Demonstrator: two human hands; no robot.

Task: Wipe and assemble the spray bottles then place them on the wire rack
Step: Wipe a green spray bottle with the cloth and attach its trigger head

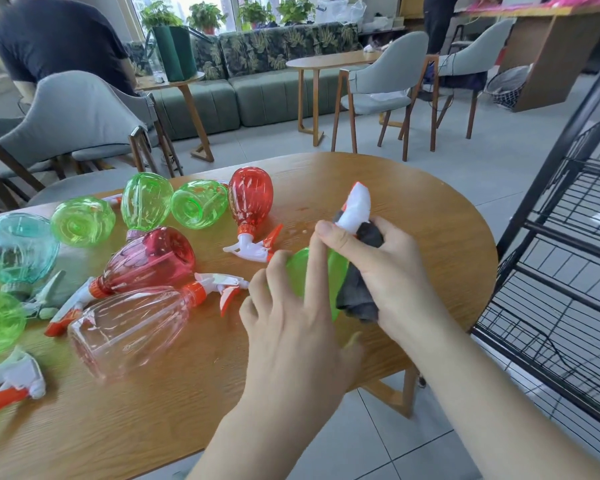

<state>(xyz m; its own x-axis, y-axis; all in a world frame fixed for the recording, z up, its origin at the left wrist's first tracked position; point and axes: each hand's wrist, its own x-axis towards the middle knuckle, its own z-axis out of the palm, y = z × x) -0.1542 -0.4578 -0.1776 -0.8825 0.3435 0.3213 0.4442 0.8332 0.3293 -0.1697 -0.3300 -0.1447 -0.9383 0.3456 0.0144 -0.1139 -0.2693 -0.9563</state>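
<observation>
My left hand grips a green spray bottle above the right part of the wooden table. Its white spray head points up and away. My right hand holds a dark grey cloth wrapped against the bottle's neck and side, thumb on top. Most of the green body is hidden by both hands.
Several bottles lie on the table's left half: green, teal, red, dark red and clear pink, with loose trigger heads. A black wire rack stands at the right. Chairs and people are behind.
</observation>
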